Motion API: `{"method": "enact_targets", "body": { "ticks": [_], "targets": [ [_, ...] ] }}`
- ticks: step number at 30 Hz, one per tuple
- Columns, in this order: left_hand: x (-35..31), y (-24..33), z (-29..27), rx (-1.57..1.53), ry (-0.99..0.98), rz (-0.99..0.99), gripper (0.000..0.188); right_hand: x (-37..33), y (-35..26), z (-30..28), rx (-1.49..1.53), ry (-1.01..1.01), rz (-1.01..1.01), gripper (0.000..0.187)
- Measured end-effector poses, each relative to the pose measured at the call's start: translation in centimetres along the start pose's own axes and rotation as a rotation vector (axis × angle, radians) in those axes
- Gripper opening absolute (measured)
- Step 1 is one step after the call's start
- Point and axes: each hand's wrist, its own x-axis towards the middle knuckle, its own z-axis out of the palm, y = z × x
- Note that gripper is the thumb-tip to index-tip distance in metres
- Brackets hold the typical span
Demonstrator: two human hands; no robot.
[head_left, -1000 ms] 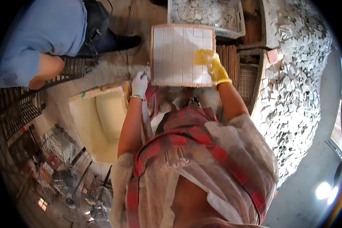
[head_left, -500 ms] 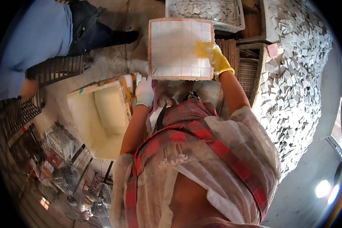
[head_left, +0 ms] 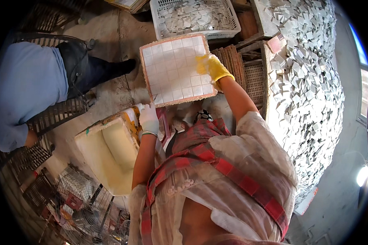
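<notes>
**Left hand (head_left: 149, 118) and right hand (head_left: 211, 67) at a tray (head_left: 186, 100) of tiles (head_left: 173, 67)**

The tray lies at 12 o'clock in the view, turned a little anticlockwise, with white square tiles set in rows inside its reddish rim. Clock directions below are taken from its middle.

The right hand, in a yellow glove, comes in from 4 o'clock and lies over the tray's 3 o'clock side, fingers reaching across the tiles. They are blurred, so whether they grasp the tray or only rest on the tiles cannot be told.

The left hand, in a white glove, is at 7 o'clock, fingertips at the tray's near left corner. Whether they pinch the rim cannot be told either. Just beside this hand are a pale foam box (head_left: 120, 141), its hollow visible at 7 to 8 o'clock, and a pink thing (head_left: 164, 122).

At 12 to 1 o'clock a white crate (head_left: 235, 21) holds loose tiles. Brown boards (head_left: 230, 58) stand stacked at 3 o'clock; beyond them spreads a big heap (head_left: 308, 94) of loose tiles, a pink block (head_left: 277, 43) at its edge. A co-worker (head_left: 34, 81) in blue is at 9 o'clock, well apart.
</notes>
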Motion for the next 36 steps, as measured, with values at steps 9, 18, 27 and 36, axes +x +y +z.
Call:
{"method": "enact_targets", "body": {
  "ticks": [9,18,27,36],
  "targets": [
    [0.2,-0.2,-0.1,-0.115,-0.019,-0.012,0.039,3.4,-2.8,-9.6,-0.218,0.131,0.516,0.029],
    [-2.0,-0.1,3.2,-0.484,0.115,-0.119,0.039,5.3,-15.5,3.2,-0.147,0.517,-0.438,0.029],
    [-4.9,0.7,1.4,-0.932,0.21,-0.349,0.035,21.2,-11.2,-1.4,-0.383,0.875,-0.156,0.029],
    [-4.7,1.1,2.2,-1.133,0.142,-0.456,0.037,9.4,-4.2,0.6,1.295,-0.158,-0.276,0.036]
  ]
}}
